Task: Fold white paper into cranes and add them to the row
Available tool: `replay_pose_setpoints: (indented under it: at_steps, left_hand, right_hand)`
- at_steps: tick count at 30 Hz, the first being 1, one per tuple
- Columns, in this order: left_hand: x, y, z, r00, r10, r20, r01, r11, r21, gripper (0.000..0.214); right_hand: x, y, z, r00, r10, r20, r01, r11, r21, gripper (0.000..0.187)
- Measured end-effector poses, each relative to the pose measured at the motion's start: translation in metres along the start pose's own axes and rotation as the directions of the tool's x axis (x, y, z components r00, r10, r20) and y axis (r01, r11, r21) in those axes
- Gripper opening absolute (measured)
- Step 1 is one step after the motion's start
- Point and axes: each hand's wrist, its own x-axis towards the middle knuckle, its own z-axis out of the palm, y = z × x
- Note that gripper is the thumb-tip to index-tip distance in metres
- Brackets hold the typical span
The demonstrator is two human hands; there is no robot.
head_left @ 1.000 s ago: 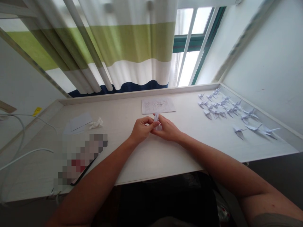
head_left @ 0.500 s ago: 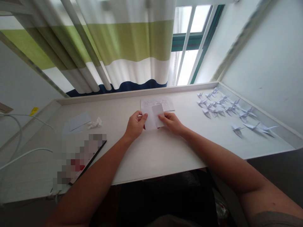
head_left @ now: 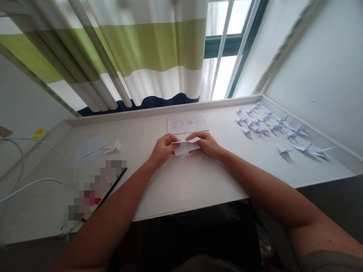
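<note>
A small piece of white paper [head_left: 185, 148], partly folded, is held just above the desk between both hands. My left hand [head_left: 163, 149] pinches its left side, thumb on top. On the right side my right hand [head_left: 207, 145] grips it, thumb along the upper edge and fingertips underneath. Behind the hands lies a flat printed sheet or booklet [head_left: 187, 124]. Folded white paper cranes [head_left: 266, 122] stand in a cluster on the right of the desk, with several more [head_left: 306, 149] nearer its right end.
On the left of the white desk [head_left: 170, 189] are loose paper sheets [head_left: 93, 145] and a crumpled tissue [head_left: 112, 147]. A blurred-out flat object with a dark edge [head_left: 105, 193] lies by my left forearm. White cables [head_left: 31, 182] run along the left end. A raised rim borders the back.
The paper has been tilted and turned in my hands, so its upper edge now faces me nearly edge-on. My right thumb has shifted up and inward, closer to the left hand.
</note>
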Motion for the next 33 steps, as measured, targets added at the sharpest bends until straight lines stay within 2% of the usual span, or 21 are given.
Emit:
replay_pose_setpoints:
  at_steps: [5, 8, 12, 15, 20, 26, 30, 33]
  left_hand:
    - [0.000, -0.002, 0.002, 1.000, 0.018, -0.024, -0.018, 1.000, -0.003, 0.038]
    - [0.001, -0.003, 0.002, 0.999, -0.024, -0.036, 0.023, 0.999, -0.046, 0.046]
    - [0.001, -0.002, 0.002, 0.993, -0.091, -0.077, 0.080, 0.987, -0.141, 0.054]
    - [0.000, 0.000, 0.003, 0.990, -0.107, -0.096, 0.090, 0.981, -0.170, 0.055]
    - [0.000, 0.002, 0.000, 0.995, -0.053, -0.083, 0.043, 0.993, -0.113, 0.052]
    - [0.003, 0.005, -0.011, 0.999, -0.035, 0.017, 0.034, 0.999, 0.038, 0.052]
    - [0.005, 0.007, -0.015, 1.000, 0.004, 0.027, -0.003, 1.000, -0.021, 0.049]
    - [0.007, 0.009, -0.018, 0.999, -0.001, 0.037, 0.004, 0.996, -0.086, 0.039]
  right_hand:
    - [0.002, 0.002, -0.002, 0.999, -0.041, -0.031, 0.042, 0.999, 0.024, 0.036]
    - [0.005, 0.005, -0.004, 0.994, -0.054, -0.096, 0.058, 0.998, 0.039, 0.048]
    - [0.006, 0.006, -0.002, 0.980, -0.068, -0.187, 0.076, 0.996, 0.037, 0.055]
    - [0.003, 0.004, 0.002, 0.993, -0.041, -0.113, 0.042, 0.999, 0.010, 0.052]
    - [0.000, 0.002, 0.002, 0.999, -0.005, -0.031, 0.005, 1.000, -0.003, 0.046]
    - [0.003, 0.004, -0.006, 1.000, 0.007, 0.004, -0.007, 0.998, 0.062, 0.047]
    - [0.005, 0.004, -0.011, 0.999, 0.022, 0.044, -0.028, 0.990, 0.138, 0.041]
    - [0.004, -0.001, -0.015, 0.995, 0.069, 0.071, -0.080, 0.984, 0.161, 0.029]
